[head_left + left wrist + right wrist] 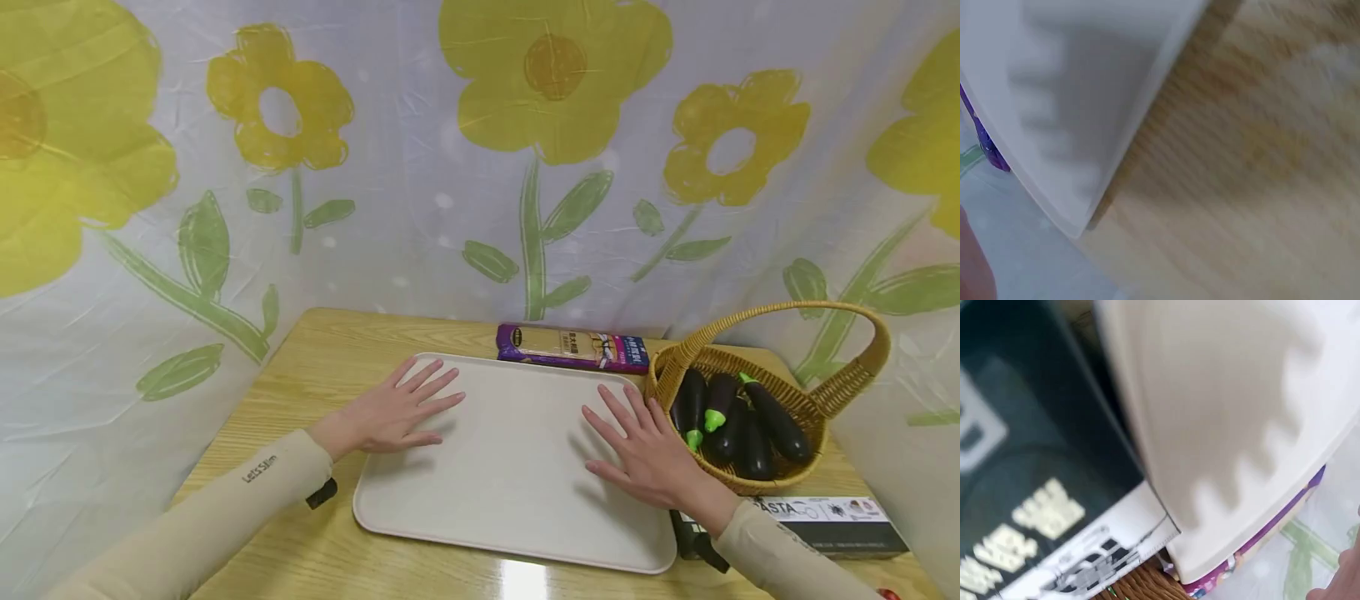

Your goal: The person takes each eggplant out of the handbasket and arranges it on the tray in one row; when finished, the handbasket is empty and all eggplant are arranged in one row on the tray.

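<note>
A cream tray [510, 475] lies flat in the lower middle of the head view, on a pale wooden tabletop [330, 333]. Both hands hover over or rest on it with fingers straight and spread; whether the palms actually touch the tray cannot be told. The left hand [393, 412] is over the tray's left rear corner, left of center in the frame, its grip spread and holding nothing. The right hand [645, 450] is over the tray's right side, right of center in the frame, its grip likewise spread and holding nothing. Finger-shaped shadows fall on the tray in both wrist views [1066, 106] [1241, 425].

Just beyond the tray's far edge lies a purple noodle packet [573, 348], flat on the tabletop. To the right of the tray stands a wicker basket [817, 408] with an arched handle, holding several dark eggplants [776, 421] with green caps; the right hand's fingers are just beside its rim. In the lower right of the frame a dark pasta box [825, 521] lies beside the tray's near right corner, partly under the right forearm; the right wrist view shows it [1029, 487] blurred, close against the tray's edge.

Behind and around the tabletop hangs a pale cloth backdrop [420, 208] printed with large yellow flowers and green stems. Both arms wear beige sleeves [225, 508].
</note>
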The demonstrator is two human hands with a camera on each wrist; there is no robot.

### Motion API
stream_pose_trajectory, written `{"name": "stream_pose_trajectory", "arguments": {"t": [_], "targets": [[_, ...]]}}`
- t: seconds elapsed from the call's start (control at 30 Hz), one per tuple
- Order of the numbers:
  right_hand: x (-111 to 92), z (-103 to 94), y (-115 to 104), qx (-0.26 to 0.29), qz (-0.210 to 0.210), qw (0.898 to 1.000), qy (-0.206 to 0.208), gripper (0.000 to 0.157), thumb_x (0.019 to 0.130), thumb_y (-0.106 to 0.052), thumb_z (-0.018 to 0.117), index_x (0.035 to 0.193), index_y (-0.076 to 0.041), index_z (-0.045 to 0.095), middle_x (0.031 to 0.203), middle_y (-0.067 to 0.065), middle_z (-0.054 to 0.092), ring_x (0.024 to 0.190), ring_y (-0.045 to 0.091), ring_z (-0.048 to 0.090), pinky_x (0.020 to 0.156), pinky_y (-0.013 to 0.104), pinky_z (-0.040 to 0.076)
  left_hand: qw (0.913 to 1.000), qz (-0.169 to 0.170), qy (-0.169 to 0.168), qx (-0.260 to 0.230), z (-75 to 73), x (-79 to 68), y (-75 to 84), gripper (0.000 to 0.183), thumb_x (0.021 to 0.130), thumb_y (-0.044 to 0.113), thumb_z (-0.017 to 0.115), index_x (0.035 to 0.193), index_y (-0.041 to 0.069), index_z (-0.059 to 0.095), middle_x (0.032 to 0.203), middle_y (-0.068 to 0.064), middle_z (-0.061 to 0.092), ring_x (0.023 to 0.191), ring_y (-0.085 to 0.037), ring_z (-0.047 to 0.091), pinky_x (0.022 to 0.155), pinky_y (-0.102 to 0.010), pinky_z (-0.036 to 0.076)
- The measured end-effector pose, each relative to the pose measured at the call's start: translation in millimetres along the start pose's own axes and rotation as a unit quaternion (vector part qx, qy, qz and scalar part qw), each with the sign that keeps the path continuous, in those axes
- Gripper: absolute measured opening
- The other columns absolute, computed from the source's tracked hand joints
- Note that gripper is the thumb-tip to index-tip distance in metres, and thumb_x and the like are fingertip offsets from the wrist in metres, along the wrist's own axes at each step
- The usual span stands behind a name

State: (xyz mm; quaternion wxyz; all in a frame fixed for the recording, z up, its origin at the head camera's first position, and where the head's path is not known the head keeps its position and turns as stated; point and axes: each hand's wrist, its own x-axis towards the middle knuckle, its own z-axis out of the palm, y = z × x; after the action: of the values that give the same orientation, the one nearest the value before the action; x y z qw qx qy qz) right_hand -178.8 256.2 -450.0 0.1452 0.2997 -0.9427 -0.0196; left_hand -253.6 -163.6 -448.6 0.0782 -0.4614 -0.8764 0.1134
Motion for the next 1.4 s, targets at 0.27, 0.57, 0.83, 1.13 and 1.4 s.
{"name": "stream_pose_trajectory", "arguments": {"t": [0.27,0.57,0.83,1.13,1.4], "targets": [[-16.7,-12.9,1.3,0.107,0.064,0.992,0.014,0.055,0.095,-0.042,0.062,0.139,-0.01,0.055,0.155,0.018,0.031,0.139,0.044,0.029,0.106,0.066,0.028,0.9717,-0.071,0.018,-0.224,22.3,-15.5,1.3,0.055,0.103,0.034,0.048,0.151,0.009,0.037,0.158,-0.021,0.022,0.145,-0.043,0.018,0.113,-0.062,0.02],[-46.0,-41.6,18.5,0.191,0.147,0.963,0.118,0.025,0.092,-0.019,0.069,0.112,-0.004,0.068,0.136,0.019,0.05,0.122,0.042,0.047,0.089,0.06,0.043,0.8973,-0.163,0.091,-0.4,47.9,-45.8,-18.9,0.046,0.097,0.015,0.061,0.14,0.001,0.051,0.154,-0.026,0.028,0.14,-0.045,0.028,0.109,-0.061,0.03],[-59.3,-64.2,47.9,0.219,0.202,0.944,0.141,0.025,0.098,-0.017,0.06,0.116,-0.001,0.066,0.136,0.023,0.05,0.12,0.048,0.045,0.084,0.063,0.039,0.8705,-0.195,0.088,-0.443,56.6,-55.9,-28.7,0.037,0.093,0.018,0.069,0.125,0.001,0.062,0.146,-0.025,0.042,0.135,-0.046,0.036,0.109,-0.06,0.03],[-64.7,-86.3,104.1,0.225,0.291,0.919,0.14,0.035,0.102,-0.024,0.053,0.121,0.003,0.063,0.134,0.025,0.051,0.117,0.039,0.048,0.083,0.018,0.04,0.8626,-0.214,0.079,-0.452,63.7,-60.3,-32.1,0.039,0.092,0.028,0.07,0.123,0.006,0.064,0.145,-0.022,0.045,0.135,-0.043,0.038,0.11,-0.059,0.03],[-67.0,-96.0,146.8,0.256,0.35,0.899,0.054,0.053,0.103,-0.035,0.047,0.137,0.007,0.049,0.128,0.04,0.049,0.111,0.055,0.048,0.077,0.061,0.042,0.8615,-0.214,0.071,-0.455,66.2,-60.2,-36.3,0.04,0.091,0.031,0.071,0.124,0.009,0.064,0.143,-0.019,0.049,0.137,-0.043,0.035,0.111,-0.06,0.027]]}}
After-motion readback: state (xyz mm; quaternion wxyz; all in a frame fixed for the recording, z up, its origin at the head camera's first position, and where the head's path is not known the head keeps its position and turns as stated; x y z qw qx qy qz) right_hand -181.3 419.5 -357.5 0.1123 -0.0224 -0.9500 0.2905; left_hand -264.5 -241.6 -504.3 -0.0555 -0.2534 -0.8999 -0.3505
